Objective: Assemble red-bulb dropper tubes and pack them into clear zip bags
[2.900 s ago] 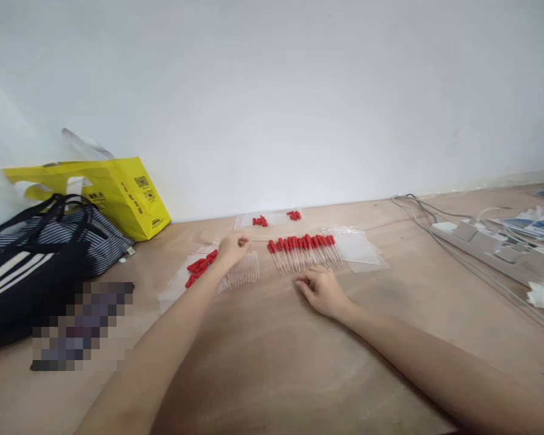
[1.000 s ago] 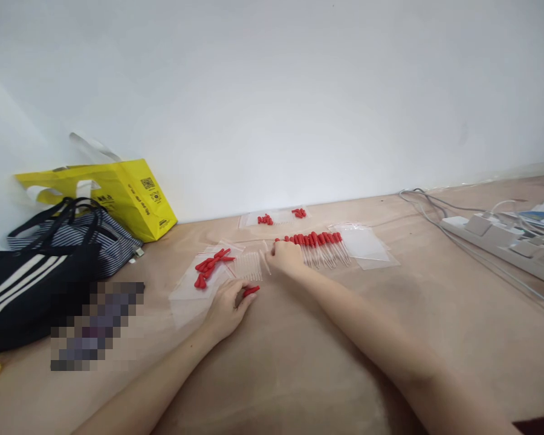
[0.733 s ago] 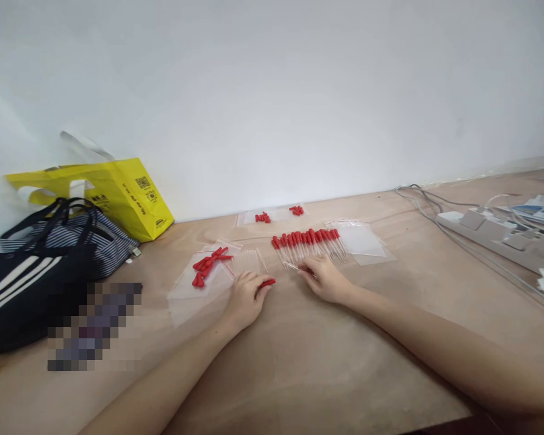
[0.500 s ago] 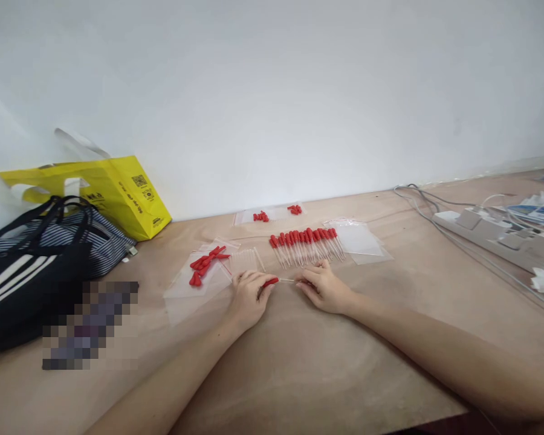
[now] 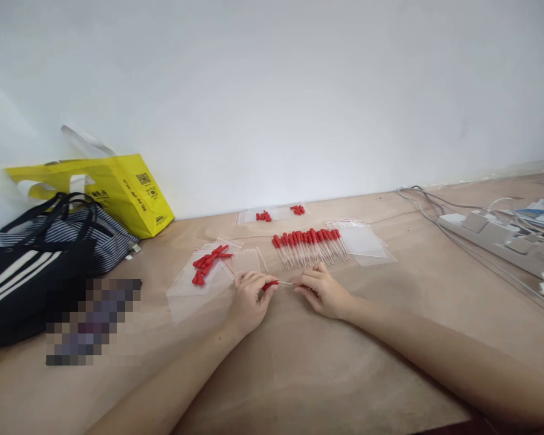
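Note:
Between my hands is a glass dropper in two parts, a red rubber bulb [image 5: 270,284] and a thin clear tube [image 5: 285,283]. My left hand [image 5: 250,298] pinches the bulb, while my right hand [image 5: 321,291] has its fingers closed on the tube's other end. Bulb and tube meet, though how deep the tube sits inside I cannot tell. Just beyond my right hand lies a row of red-capped droppers [image 5: 309,246]. Near my left hand, loose red bulbs [image 5: 211,258] rest on a clear plastic bag [image 5: 181,294], beside several bare glass tubes [image 5: 247,260].
Against the wall, another clear bag holds small red bulbs [image 5: 263,215]. An opened clear bag [image 5: 365,243] lies right of the row. At left stand a yellow bag [image 5: 152,208] and a black bag [image 5: 31,296]. A white power strip [image 5: 494,241] with cables [image 5: 462,244] runs along the right.
The whole view has shifted slightly. Both hands keep their grips on the bulb and tube, and the tube now slants a little more downward to the right.

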Available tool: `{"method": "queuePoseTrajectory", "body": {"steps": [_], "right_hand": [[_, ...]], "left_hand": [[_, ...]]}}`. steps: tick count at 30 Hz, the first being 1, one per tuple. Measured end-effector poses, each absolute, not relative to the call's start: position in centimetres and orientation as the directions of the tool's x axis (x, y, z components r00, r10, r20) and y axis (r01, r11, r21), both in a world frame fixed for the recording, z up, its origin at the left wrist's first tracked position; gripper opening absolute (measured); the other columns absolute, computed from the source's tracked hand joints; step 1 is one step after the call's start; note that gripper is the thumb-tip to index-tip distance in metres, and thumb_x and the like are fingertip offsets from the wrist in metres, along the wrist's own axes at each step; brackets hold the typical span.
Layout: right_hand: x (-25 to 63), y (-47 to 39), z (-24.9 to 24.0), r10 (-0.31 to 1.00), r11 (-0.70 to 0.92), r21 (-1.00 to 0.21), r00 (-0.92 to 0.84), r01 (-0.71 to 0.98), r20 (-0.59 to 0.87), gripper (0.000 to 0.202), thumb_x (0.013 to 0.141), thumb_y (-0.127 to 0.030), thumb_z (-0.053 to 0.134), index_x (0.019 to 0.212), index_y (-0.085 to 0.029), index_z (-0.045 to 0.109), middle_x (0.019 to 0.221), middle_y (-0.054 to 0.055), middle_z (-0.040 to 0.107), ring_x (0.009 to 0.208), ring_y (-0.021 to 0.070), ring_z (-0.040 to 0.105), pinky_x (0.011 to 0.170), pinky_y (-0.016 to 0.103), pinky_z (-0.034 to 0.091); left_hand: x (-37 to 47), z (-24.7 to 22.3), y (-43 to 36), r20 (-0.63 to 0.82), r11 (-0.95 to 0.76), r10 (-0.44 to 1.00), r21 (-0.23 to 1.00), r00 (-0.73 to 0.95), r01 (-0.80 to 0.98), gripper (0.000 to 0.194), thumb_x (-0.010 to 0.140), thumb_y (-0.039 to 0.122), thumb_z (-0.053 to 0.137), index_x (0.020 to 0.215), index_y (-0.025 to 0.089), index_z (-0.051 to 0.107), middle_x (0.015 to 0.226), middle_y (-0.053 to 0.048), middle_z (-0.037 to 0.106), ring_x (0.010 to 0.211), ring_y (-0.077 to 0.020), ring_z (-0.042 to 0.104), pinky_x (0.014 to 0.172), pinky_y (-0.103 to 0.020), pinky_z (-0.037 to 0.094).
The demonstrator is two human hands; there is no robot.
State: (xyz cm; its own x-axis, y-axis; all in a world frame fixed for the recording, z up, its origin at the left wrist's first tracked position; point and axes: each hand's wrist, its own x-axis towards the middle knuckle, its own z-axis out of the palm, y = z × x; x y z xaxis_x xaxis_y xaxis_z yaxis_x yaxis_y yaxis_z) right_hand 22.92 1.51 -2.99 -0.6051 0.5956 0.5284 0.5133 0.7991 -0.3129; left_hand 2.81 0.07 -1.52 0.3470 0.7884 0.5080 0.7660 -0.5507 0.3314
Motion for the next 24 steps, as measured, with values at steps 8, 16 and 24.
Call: {"method": "queuePoseTrajectory", "body": {"steps": [8,16,24], "right_hand": [[23.3,1.6,-2.7,0.489,0.842,-0.135,-0.635,0.522,0.598,0.024,0.080,-0.010,0.036,0.085,-0.017,0.058,0.071,0.003,0.057,0.061,0.0113,0.044,0.065,0.029,0.022],[22.6,1.3,-2.9,0.457,0.852,-0.110,-0.623,0.512,0.635,0.023,0.075,-0.007,0.037,0.081,-0.015,0.057,0.066,0.002,0.053,0.059,0.0117,0.042,0.061,0.029,0.022],[22.3,1.2,-3.0,0.485,0.847,-0.151,-0.625,0.510,0.612,0.022,0.078,-0.010,0.036,0.080,-0.016,0.058,0.065,0.002,0.053,0.059,0.0120,0.042,0.062,0.028,0.023]], "left_hand": [[3.0,-1.3,-0.6,0.522,-0.624,0.731,0.251,0.440,0.740,0.013,0.083,0.025,0.046,0.077,0.020,0.057,0.072,0.001,0.063,0.077,-0.0164,0.055,0.087,-0.040,0.022],[3.4,-1.2,-1.2,0.516,-0.650,0.710,0.217,0.480,0.728,0.014,0.083,0.025,0.044,0.076,0.019,0.055,0.071,0.000,0.063,0.077,-0.0170,0.054,0.088,-0.040,0.021],[3.5,-1.2,-1.2,0.500,-0.655,0.712,0.219,0.493,0.723,0.016,0.083,0.024,0.043,0.075,0.020,0.056,0.070,0.000,0.063,0.077,-0.0168,0.053,0.090,-0.041,0.020]]}}
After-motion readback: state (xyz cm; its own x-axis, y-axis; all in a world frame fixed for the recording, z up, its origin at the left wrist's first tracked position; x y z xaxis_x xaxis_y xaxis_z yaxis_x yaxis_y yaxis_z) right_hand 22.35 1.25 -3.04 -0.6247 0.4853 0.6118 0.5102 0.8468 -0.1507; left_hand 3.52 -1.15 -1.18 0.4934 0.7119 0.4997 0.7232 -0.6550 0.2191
